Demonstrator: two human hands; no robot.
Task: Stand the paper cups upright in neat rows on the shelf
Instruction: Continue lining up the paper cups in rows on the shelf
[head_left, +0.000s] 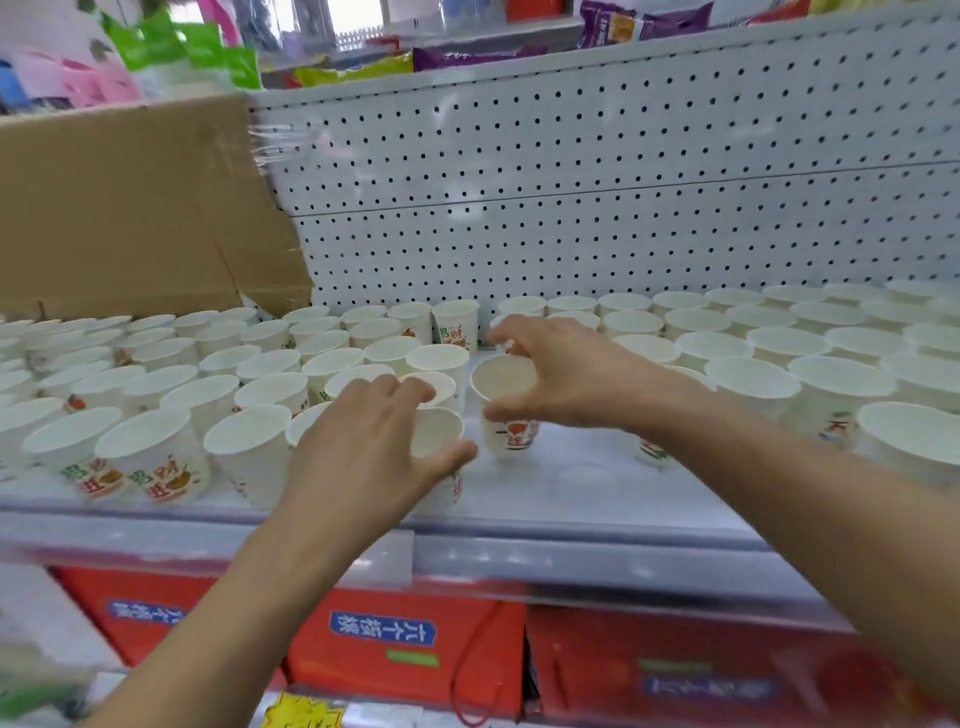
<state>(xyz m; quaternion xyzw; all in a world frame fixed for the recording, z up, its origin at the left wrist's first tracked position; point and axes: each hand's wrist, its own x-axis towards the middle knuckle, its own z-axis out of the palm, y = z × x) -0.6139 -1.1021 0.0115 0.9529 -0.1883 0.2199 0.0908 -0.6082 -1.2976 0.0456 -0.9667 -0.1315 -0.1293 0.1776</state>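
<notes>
Several white paper cups with red and green print stand upright in rows on the white shelf, one block at the left and one at the right. In the gap between the blocks my right hand grips one cup at its rim and side, thumb in front and fingers behind. The cup stands upright on or just above the shelf. My left hand curls round a cup at the front right corner of the left block.
A brown cardboard box sits at the back left of the shelf. White pegboard forms the back wall. Red cartons fill the shelf below. Snack bags lie on the shelf above. Bare shelf shows in front of the gap.
</notes>
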